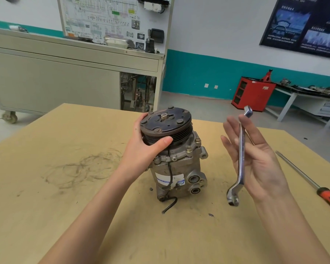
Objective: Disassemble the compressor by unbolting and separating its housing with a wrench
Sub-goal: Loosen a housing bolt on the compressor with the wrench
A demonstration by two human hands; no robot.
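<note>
The compressor (179,168) stands upright on the wooden table (65,187), its dark clutch pulley (166,121) on top and a black cable trailing from its base. My left hand (145,147) grips the pulley from the left, thumb across the grooved front and fingers round the back. My right hand (259,161) is raised to the right of the compressor, apart from it. It holds a silver wrench (241,161) nearly upright against its straight fingers, the thumb over the shaft near the top. Several bolts show on the housing flange (189,149).
A screwdriver (311,181) with a red and black handle lies on the table at the right edge. Dark ring-shaped smudges (84,166) mark the table left of the compressor. Behind the table stand a grey wheeled training bench (65,73) and a red cabinet (253,92).
</note>
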